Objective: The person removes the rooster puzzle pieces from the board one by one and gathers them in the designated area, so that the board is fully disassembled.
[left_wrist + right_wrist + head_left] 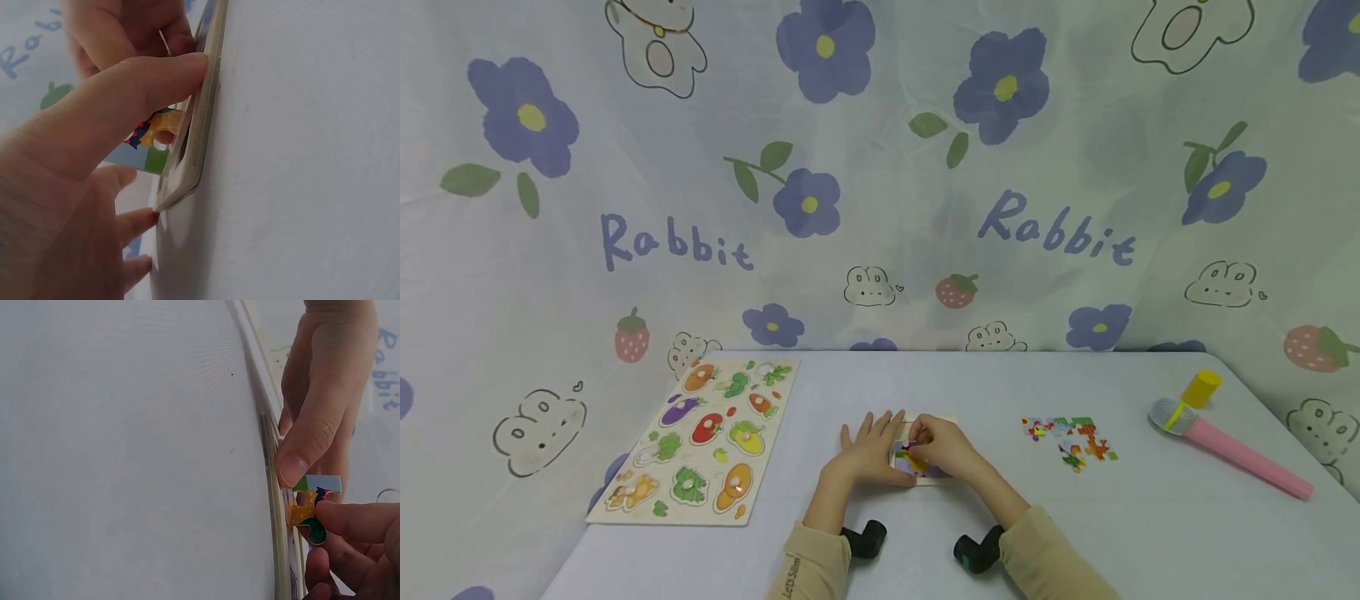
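Note:
A small jigsaw tray (934,482) with a pale rim lies on the table between both hands, partly covered by them. My left hand (867,454) rests on its left side, fingers spread and straight, with the thumb (169,75) laid along the near rim. From the other side my right hand (946,448) pinches a jigsaw piece (305,509) between thumb and fingertips. This piece is coloured green, yellow, dark blue and light blue. In the right wrist view it stands tilted up from the tray, close to the left thumb. Much of the tray's picture is hidden.
Several loose jigsaw pieces (1078,437) lie in a cluster to the right. Farther right are a pink toy microphone (1240,458) and a yellow cylinder (1202,388). A vegetable puzzle board (715,454) lies at the left. Behind the table hangs a printed curtain (880,167).

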`<state>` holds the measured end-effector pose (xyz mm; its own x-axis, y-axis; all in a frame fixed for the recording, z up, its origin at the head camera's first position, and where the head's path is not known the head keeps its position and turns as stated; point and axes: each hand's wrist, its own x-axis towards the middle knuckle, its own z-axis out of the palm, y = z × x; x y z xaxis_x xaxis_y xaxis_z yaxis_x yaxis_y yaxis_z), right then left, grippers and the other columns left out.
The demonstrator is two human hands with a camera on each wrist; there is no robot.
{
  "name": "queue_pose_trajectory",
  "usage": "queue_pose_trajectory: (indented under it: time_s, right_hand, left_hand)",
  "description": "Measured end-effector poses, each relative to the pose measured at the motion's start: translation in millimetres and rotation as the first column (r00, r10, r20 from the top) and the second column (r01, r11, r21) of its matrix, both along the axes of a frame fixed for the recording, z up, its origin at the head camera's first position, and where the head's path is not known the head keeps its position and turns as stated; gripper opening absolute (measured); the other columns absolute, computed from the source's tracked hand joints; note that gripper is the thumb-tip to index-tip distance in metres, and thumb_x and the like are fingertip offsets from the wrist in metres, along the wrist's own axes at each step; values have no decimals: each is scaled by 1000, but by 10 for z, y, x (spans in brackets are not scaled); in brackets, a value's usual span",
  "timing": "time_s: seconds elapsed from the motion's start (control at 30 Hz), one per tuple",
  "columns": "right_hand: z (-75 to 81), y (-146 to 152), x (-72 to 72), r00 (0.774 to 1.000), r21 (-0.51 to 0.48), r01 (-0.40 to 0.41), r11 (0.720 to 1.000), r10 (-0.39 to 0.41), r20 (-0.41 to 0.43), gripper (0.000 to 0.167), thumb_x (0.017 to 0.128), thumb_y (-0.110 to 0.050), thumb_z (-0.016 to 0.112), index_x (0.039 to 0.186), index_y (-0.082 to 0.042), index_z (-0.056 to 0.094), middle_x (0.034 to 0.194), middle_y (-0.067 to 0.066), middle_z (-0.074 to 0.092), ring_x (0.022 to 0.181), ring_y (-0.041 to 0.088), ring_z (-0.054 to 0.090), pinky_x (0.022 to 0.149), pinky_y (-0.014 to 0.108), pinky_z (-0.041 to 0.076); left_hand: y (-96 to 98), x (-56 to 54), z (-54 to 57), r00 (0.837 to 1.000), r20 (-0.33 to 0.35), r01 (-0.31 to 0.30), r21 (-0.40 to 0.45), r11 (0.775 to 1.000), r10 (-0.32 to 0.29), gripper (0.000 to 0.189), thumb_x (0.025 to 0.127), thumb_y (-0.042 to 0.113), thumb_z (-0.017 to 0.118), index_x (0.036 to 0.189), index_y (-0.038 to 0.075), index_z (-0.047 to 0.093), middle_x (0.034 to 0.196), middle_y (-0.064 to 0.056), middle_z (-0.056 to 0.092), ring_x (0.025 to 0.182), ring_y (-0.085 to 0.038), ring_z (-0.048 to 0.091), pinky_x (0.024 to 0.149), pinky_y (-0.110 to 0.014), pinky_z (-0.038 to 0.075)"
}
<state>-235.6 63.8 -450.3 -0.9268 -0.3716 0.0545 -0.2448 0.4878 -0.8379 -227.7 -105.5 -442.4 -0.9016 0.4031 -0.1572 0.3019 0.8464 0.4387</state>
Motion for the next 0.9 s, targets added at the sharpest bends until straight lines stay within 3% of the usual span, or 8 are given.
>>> queue_pose_trajectory:
  time_s: [0.23,0.53,0.9]
  right_hand:
    - [-5,22,-24,998,-48,18,999,-15,58,14,81,-4,66,89,-4,55,81,8,66,64,12,55,55,25,46]
    - [53,145,-18,991,-109,106,988,-96,94,18,81,-7,67,97,-2,61,81,5,64,72,13,59,62,28,50]
    - [93,437,-5,961,-129,238,963,-214,175,18,82,-7,66,98,-4,61,83,4,65,74,15,57,62,29,44]
  left_hand:
    - [0,-2,15,1000,4,-2,-18,1000,2,99,70,52,73,147,16,23,151,-12,23,138,-41,11,100,-70,1]
    - [4,9,22,1000,3,-7,-8,1000,7,99,69,51,74,147,16,25,151,-12,23,138,-42,12,100,-70,2]
    - [15,10,23,1000,10,-9,-20,1000,9,98,69,51,74,147,16,25,151,-13,23,138,-42,11,101,-69,2]
